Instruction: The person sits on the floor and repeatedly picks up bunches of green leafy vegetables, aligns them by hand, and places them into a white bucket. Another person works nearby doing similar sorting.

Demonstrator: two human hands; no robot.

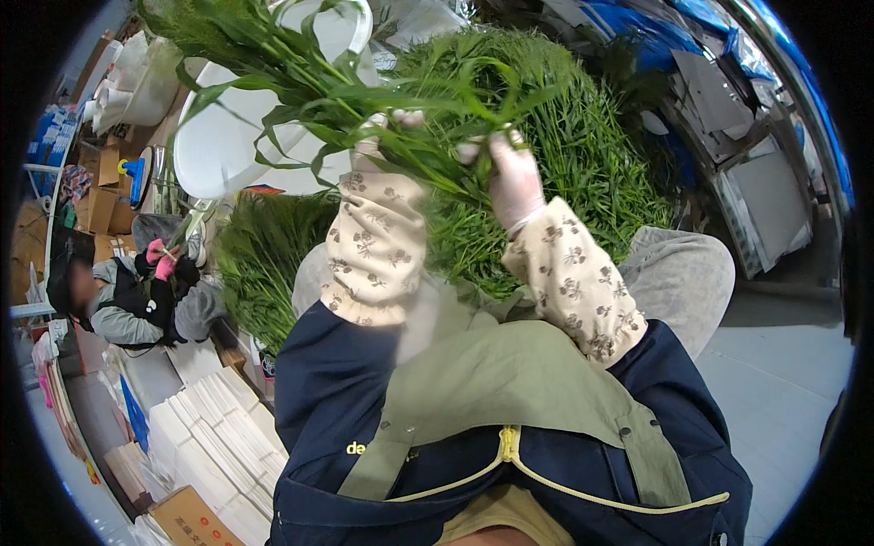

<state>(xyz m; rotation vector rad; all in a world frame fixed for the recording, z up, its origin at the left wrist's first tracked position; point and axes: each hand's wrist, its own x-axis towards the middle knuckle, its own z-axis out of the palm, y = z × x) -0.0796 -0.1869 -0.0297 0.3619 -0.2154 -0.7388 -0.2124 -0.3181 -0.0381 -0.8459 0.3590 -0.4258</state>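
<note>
A bunch of leafy green grass stems (321,85) with feathery heads lies across my left hand (372,140), which grips it. The heads reach to the upper left, over a white plastic chair. To the right of it, my right hand (515,174), in a thin pale glove, pinches a leafy grass stem (495,109) whose blades curl above the fingers. Beneath both hands spreads a large heap of cut grass (573,130). Some of my fingers are hidden by leaves.
The white plastic chair (218,133) stands at the upper left. Another grass pile (273,246) lies beside my left knee. A co-worker (147,293) in pink gloves sits at left, holding stems. Stacked white paper (212,430) and a cardboard box (194,515) are at lower left; flat panels (768,198) lean at right.
</note>
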